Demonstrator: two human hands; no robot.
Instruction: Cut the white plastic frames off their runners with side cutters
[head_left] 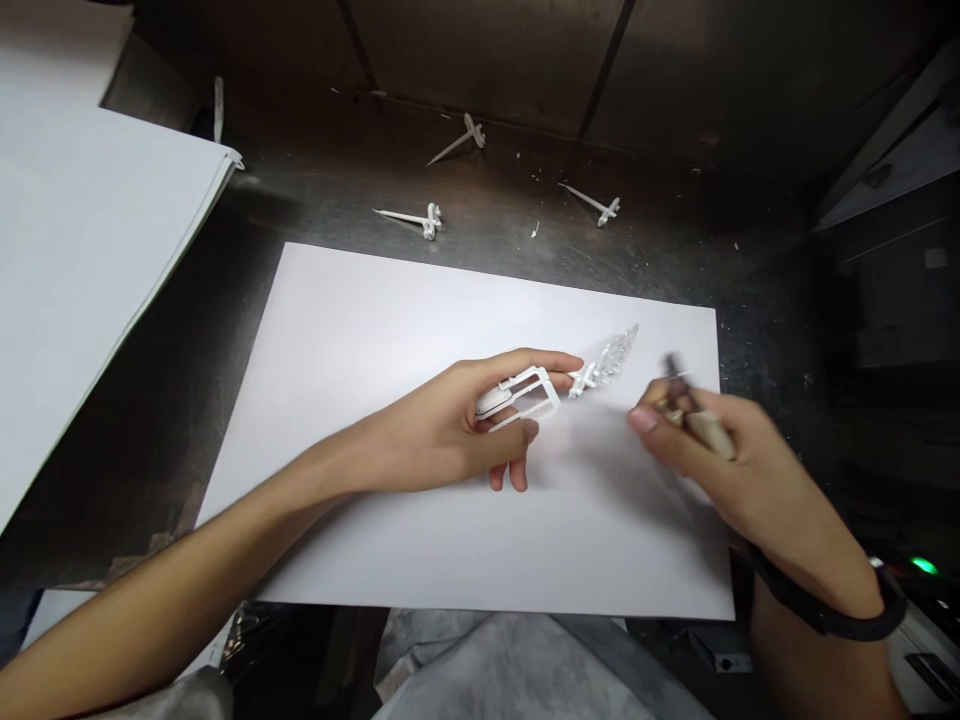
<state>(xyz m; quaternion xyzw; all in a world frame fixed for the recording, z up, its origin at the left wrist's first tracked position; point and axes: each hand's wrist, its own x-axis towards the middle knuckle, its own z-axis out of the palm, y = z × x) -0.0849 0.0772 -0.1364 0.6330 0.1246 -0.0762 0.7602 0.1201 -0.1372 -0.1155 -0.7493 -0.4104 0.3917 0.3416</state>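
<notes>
a left hand (439, 425) pinches a white plastic frame (551, 389) at centre, apparently steadying it, a cross-ended piece (583, 379) at its fingertips. right of centre, a blurred right hand (776, 480) closes around a hand tool (711, 434), apart from the frame. white paper (360, 550) covers part of a dark, scratched worktop (300, 205); spiked white pieces (432, 221) lie at upper centre.

white paper stack (97, 260), left | dark tabletop (300, 205) | green light (924, 566), lower right

Right wrist (802, 545) is wearing a smooth black band (829, 612), just right of the white sheet's (360, 540) near right corner. Grey mottled cloth (517, 665), apparently clothing, is creasing into folds below the sheet's near edge. Left forearm (247, 530) is showing bare, crossing its near left corner.
</notes>
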